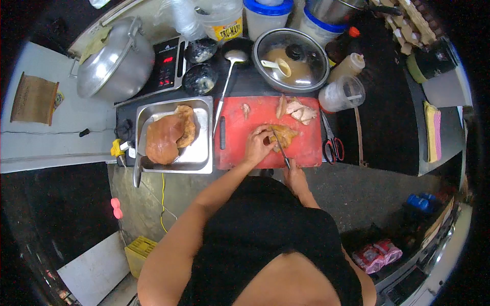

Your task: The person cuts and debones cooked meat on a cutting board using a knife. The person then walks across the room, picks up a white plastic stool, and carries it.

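Your left hand (pixel 259 145) is bent at the fingers, with the fingertips holding the near-left part of a browned meat piece (pixel 286 135) against the red cutting board (pixel 239 135). Your right hand (pixel 297 180) is closed around the handle of a knife (pixel 280 145), whose blade slants away from you across that piece, just beside your left fingertips. The meat piece lies near the middle of the board, a little toward its right side. Behind it, near the far edge, are pale meat slices (pixel 302 111), with a small scrap (pixel 246 110) farther left. Left of the board, a metal tray (pixel 204 153) holds larger browned pieces (pixel 166 136). A long-handled ladle (pixel 227 79) lies by the board's far left corner, scissors (pixel 332 143) sit just beside its right edge, and a glass-lidded pan (pixel 292 60) stands beyond it, with a pale scoop (pixel 277 66) on the lid
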A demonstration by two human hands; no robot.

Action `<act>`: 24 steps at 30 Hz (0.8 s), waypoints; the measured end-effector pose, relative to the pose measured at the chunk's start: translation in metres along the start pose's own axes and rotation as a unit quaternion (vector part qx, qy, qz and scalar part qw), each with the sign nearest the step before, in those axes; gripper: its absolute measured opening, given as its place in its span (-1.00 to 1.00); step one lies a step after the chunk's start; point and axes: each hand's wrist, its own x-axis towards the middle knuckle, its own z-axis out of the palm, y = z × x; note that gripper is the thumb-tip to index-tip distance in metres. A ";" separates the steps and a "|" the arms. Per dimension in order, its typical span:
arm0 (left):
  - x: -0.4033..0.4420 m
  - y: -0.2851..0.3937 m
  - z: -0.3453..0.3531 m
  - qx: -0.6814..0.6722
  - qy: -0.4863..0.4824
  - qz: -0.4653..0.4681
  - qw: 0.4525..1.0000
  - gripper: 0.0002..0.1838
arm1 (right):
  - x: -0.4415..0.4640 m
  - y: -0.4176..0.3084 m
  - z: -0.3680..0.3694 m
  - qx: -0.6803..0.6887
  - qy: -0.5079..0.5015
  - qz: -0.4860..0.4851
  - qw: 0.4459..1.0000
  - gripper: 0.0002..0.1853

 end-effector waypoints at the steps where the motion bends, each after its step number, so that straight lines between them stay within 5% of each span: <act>1: 0.001 0.001 -0.001 0.004 0.003 0.007 1.000 -0.68 | -0.001 -0.002 -0.002 -0.014 -0.005 0.008 1.000 -0.74; 24: 0.002 0.002 -0.003 -0.002 0.004 0.014 1.000 -0.61 | 0.021 -0.005 0.004 -0.021 -0.013 -0.001 1.000 -0.77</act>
